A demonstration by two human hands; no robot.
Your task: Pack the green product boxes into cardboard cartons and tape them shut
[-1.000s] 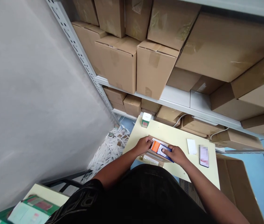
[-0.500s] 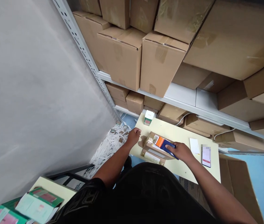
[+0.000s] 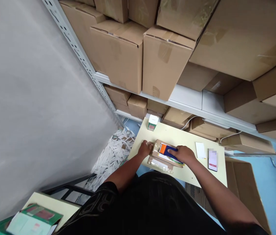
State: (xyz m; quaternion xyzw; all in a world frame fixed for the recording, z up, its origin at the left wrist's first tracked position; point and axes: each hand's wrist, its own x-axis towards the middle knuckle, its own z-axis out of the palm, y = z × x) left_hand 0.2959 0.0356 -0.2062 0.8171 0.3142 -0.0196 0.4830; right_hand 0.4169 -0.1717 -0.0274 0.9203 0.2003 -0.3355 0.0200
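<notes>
A small cardboard box (image 3: pixel 155 150) with shiny clear tape sits on the pale yellow table (image 3: pixel 179 135). Across its top lies a flat blue-and-orange item (image 3: pixel 171 151), its exact kind unclear, gripped at the right end by my right hand (image 3: pixel 186 154). A white label and a green curved edge show around this item. My left hand (image 3: pixel 144 148) is closed in a pinch close beside the box's left end; whatever is between its fingertips is too small to make out.
A green-and-white carton (image 3: pixel 152 122) stands at the table's far left corner. To the right lie a white pad (image 3: pixel 200 150) and a phone (image 3: pixel 212 160). Shelves with cardboard boxes (image 3: pixel 167 62) rise behind. White paper strips (image 3: pixel 106 163) heap on the floor at left.
My left hand has moved right, up to the box's left end. My right hand has shifted the blue-and-orange item slightly left, and more of the label and green edge shows.
</notes>
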